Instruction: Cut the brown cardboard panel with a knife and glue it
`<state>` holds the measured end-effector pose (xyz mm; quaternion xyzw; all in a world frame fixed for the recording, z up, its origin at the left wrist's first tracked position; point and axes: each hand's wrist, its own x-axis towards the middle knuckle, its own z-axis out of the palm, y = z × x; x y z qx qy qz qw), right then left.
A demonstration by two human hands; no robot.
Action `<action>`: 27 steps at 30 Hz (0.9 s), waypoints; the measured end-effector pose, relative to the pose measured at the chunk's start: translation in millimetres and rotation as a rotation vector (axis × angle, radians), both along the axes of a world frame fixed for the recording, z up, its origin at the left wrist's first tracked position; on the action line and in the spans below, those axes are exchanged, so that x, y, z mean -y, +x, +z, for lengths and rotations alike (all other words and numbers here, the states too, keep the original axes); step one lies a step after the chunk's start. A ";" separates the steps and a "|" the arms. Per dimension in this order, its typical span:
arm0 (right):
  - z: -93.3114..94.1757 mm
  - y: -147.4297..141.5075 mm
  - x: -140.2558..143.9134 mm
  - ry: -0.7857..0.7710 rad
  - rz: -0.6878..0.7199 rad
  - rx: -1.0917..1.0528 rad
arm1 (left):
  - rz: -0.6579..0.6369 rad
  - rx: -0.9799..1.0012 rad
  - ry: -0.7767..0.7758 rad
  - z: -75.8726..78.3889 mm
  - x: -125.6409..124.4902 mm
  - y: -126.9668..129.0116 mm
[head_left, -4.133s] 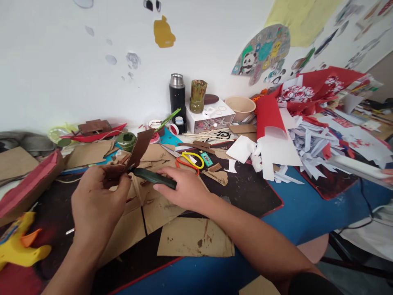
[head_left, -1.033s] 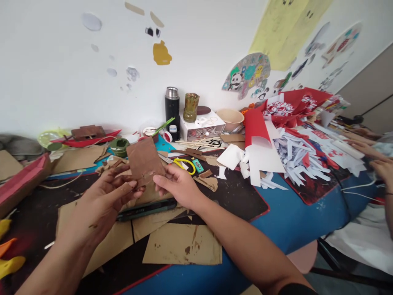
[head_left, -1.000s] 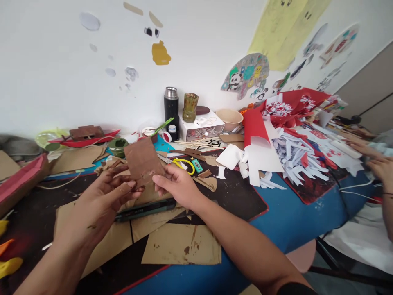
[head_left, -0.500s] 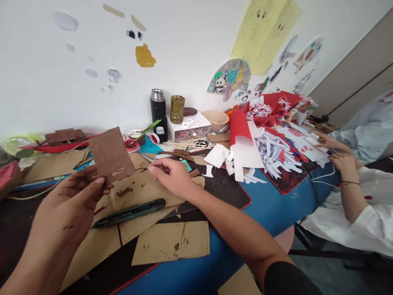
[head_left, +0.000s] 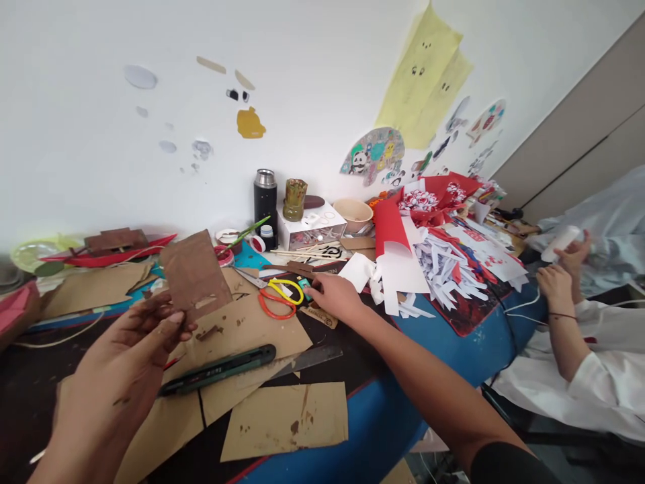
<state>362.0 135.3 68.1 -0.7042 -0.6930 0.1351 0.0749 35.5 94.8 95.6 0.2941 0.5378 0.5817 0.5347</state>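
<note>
Two hands over a cluttered counter, one holding brown card

Clock centre = green box cutter (head_left: 222, 368), lying on cardboard. Left hand (head_left: 113, 373) pinches a brown card (head_left: 194, 275) by its lower edge, thumb in front; card is at 11 o'clock, raised and tilted, with a torn, paler patch near the bottom. Right hand (head_left: 335, 296) at 2 o'clock, fingertips at a small teal box (head_left: 304, 287); fingers bent, can't tell if gripped.

Scissors (head_left: 276, 297), orange and yellow handles, partly open at 1 to 2 o'clock, just left of the teal box. Clear ruler (head_left: 317, 356) at 3. Stained cardboard piece (head_left: 287, 420) at 4, on the dark mat near the blue counter (head_left: 383, 417). Black flask (head_left: 265, 205) upright between 12 and 1. Red boat (head_left: 118, 249) between 10 and 11. White paper strips (head_left: 446, 269) between 2 and 3; beyond, near 3, a co-worker's hands (head_left: 557, 286), one holding a white object (head_left: 560, 242).
</note>
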 end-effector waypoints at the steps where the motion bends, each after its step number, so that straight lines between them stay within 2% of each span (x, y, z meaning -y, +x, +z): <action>1: -2.7 -1.8 -1.5 -0.009 -0.005 0.005 | -0.006 0.011 -0.008 -0.5 0.4 0.2; 10: -7.8 -1.8 -17.2 -0.054 -0.032 -0.134 | 0.005 0.115 0.048 -15.4 -3.2 -1.5; 14: -3.9 -2.1 -11.5 0.004 -0.048 -0.263 | 0.026 0.183 0.059 -15.2 -3.6 0.3; 17: 3.6 -6.6 -1.8 -0.002 -0.009 -0.411 | 0.017 0.208 0.074 -15.7 -4.1 0.4; 20: 11.1 -19.3 8.1 -0.092 0.090 -0.598 | 0.015 0.229 0.087 -15.1 -3.2 -0.3; 22: 13.5 -33.7 13.2 -0.171 0.176 -0.891 | -0.005 0.239 0.093 -12.4 -1.2 0.1; 23: 13.7 -42.3 15.2 -0.209 0.217 -0.970 | -0.025 0.241 0.092 -10.5 0.1 0.7; 27: 11.3 -78.0 19.2 -0.351 0.293 -1.138 | -0.087 0.258 0.087 -3.0 4.6 4.4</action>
